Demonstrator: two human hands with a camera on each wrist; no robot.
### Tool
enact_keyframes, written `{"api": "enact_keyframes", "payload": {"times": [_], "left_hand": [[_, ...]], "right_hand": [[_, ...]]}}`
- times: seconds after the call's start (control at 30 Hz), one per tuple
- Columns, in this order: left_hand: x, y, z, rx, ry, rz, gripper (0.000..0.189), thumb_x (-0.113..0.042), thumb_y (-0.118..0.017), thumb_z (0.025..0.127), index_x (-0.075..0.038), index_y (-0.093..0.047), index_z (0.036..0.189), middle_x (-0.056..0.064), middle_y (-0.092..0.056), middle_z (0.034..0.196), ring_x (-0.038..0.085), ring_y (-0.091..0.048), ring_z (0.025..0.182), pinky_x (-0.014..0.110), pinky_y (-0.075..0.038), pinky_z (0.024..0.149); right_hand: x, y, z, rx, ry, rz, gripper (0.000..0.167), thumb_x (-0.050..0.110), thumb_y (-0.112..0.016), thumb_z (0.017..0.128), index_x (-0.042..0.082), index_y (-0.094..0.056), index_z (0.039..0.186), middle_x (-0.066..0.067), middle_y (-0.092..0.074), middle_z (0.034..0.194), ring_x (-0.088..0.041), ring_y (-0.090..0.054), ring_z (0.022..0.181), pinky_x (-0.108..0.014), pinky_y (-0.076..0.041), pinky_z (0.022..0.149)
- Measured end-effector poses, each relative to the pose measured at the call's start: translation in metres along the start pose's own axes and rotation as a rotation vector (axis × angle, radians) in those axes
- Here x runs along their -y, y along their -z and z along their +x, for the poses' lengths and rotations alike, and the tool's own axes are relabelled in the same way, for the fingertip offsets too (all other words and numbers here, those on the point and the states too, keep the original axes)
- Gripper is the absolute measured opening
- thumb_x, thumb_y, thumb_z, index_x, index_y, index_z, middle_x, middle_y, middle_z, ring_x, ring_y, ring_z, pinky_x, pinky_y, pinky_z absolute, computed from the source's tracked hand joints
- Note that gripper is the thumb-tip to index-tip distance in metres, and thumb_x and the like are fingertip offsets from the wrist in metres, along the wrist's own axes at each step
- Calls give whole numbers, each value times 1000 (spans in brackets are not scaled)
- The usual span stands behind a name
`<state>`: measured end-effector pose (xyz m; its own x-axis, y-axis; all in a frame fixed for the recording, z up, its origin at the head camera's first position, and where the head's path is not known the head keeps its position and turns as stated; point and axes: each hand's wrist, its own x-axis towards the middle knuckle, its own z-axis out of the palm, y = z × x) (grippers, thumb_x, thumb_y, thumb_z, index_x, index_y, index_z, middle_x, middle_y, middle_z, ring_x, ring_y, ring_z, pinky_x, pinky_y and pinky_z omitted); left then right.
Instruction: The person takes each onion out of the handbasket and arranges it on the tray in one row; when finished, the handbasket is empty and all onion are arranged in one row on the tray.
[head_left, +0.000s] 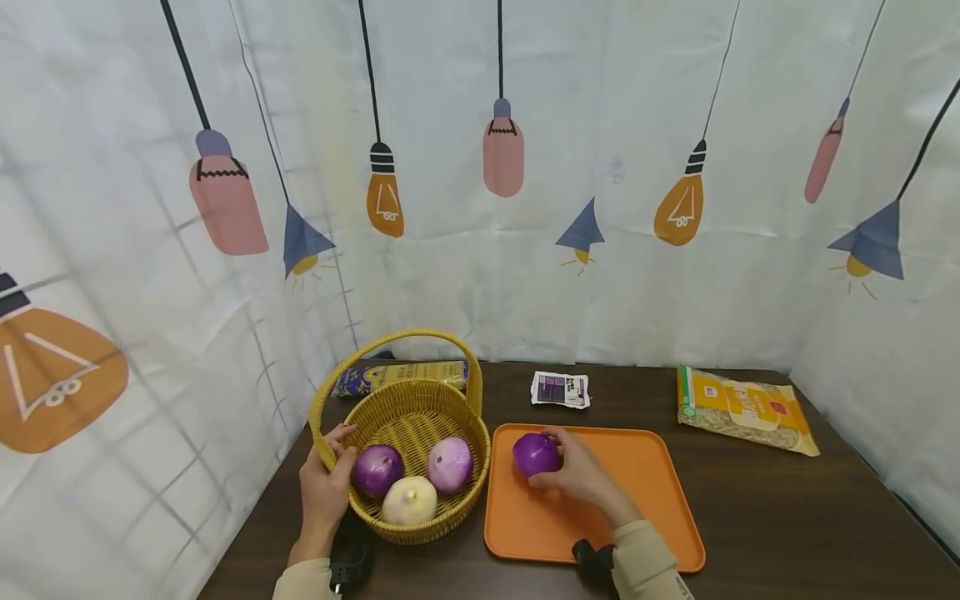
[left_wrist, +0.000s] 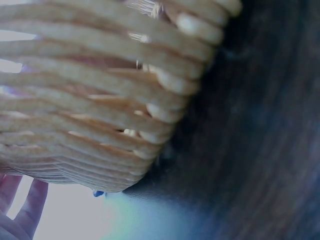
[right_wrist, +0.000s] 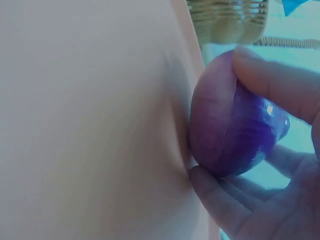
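My right hand [head_left: 573, 475] holds a purple onion [head_left: 536, 455] at the left part of an orange tray [head_left: 630, 533]. In the right wrist view the thumb and fingers [right_wrist: 220, 200] pinch this glossy onion [right_wrist: 235, 120] close against the tray's surface; whether it touches cannot be told. The left hand [head_left: 324, 483] grips the left side of a yellow woven basket [head_left: 420, 396], where its tall handle meets the rim. Inside the basket lie a dark purple onion [head_left: 378, 471], a paler purple onion [head_left: 451, 465] and a whitish onion [head_left: 409, 501]. Basket weave [left_wrist: 90, 100] fills much of the left wrist view.
Behind the basket lies a long yellow and purple packet [head_left: 405, 375]. A small white and purple packet [head_left: 560, 389] is beyond the tray, and a yellow bag [head_left: 742, 408] lies at the back right. White patterned curtains [head_left: 450, 292] enclose the dark table [head_left: 787, 517].
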<state>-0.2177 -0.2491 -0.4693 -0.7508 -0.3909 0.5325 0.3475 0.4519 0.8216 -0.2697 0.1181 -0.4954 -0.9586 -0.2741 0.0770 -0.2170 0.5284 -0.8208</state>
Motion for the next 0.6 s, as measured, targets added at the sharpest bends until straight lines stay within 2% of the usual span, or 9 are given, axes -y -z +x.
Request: {"api": "enact_keyframes", "payload": {"times": [0.23, 0.43, 0.6], "left_hand": [[-1, 1, 0, -1, 23, 6, 6, 5, -61, 88, 4, -57, 84, 22, -66, 119, 38, -55, 122, 9, -34, 95], [0, 1, 1, 6, 23, -11, 9, 5, -62, 88, 5, -55, 82, 22, -67, 118, 37, -54, 123, 10, -34, 97], [1, 1, 1, 1, 22, -9, 9, 5, -62, 88, 4, -55, 82, 22, -67, 117, 37, -54, 124, 10, -34, 97]], "right_hand": [[6, -10, 0, -41, 13, -31, 75, 17, -90, 67, 5, -51, 131, -20, -56, 123, -38, -56, 107, -53, -49, 87], [12, -15, 2, -93, -23, 9, 75, 16, -88, 70, -1, -50, 132, -22, -57, 121, -36, -58, 104, -50, -51, 84], [20, -20, 6, -60, -11, -10, 76, 16, -87, 71, -3, -48, 133, -24, -58, 122, -36, -60, 102, -50, -51, 85]]}}
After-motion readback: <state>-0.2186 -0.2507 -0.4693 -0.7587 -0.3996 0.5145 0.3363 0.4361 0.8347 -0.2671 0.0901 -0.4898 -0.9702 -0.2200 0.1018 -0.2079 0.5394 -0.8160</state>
